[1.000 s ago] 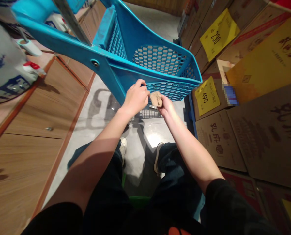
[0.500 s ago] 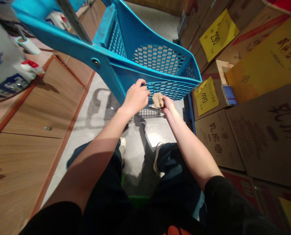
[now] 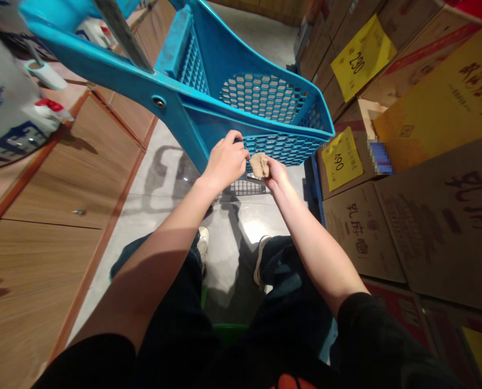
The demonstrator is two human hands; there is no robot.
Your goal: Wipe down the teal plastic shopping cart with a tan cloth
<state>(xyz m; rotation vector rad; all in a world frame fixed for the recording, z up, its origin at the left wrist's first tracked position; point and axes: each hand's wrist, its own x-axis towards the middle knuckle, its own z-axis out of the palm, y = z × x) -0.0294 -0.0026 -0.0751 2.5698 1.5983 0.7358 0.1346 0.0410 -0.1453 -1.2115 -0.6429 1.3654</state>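
Two hands here, one left hand (image 3: pixel 227 161) and one right hand (image 3: pixel 278 174), plus one cloth (image 3: pixel 259 165). One cart (image 3: pixel 192 102), two shoes (image 3: pixel 202 244). I get four yellow signs (image 3: pixel 342 161), though the bottom one's half cut off by the edge. Boxes (image 3: pixel 362 232)? More than five for sure, but they're too dark and overlapped for me to nail down an exact number, sorry. Over on the left: one knob (image 3: pixel 79 212), one cup (image 3: pixel 49 76), two red taps (image 3: pixel 51 105) and at least two jars (image 3: pixel 6 108), blurry back there tbh.
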